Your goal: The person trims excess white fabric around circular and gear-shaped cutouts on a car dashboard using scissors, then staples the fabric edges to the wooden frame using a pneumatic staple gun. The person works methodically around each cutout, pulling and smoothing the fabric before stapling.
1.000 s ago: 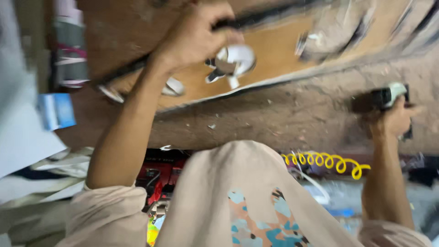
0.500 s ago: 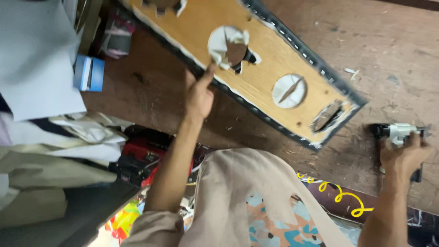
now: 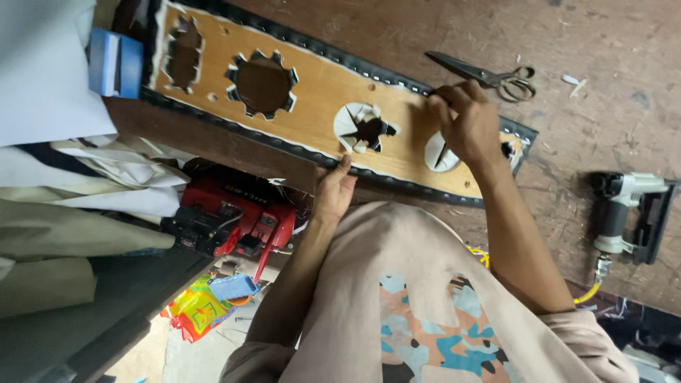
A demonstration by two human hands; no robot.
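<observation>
A long wooden panel (image 3: 319, 92) with several star-cut holes and a black stapled-over rim lies on the brown worktable (image 3: 603, 128). My left hand (image 3: 333, 188) grips the panel's near edge, thumb on top, beside a hole with white flaps. My right hand (image 3: 468, 124) rests on the panel's right end, fingers curled over the far black rim and pinching it. A grey pneumatic stapler (image 3: 628, 213) lies by itself on the table to the right. Scissors (image 3: 489, 74) lie just beyond my right hand.
A yellow coiled hose (image 3: 592, 291) trails from the stapler off the table edge. A blue box (image 3: 117, 64) and pale fabric sheets (image 3: 78, 184) sit at the left. A red machine (image 3: 234, 220) and a colourful packet (image 3: 198, 312) lie below the table.
My right hand has let go of the stapler and moved onto the panel's right end. My left hand has dropped from the hole to the near edge. The view has swung.
</observation>
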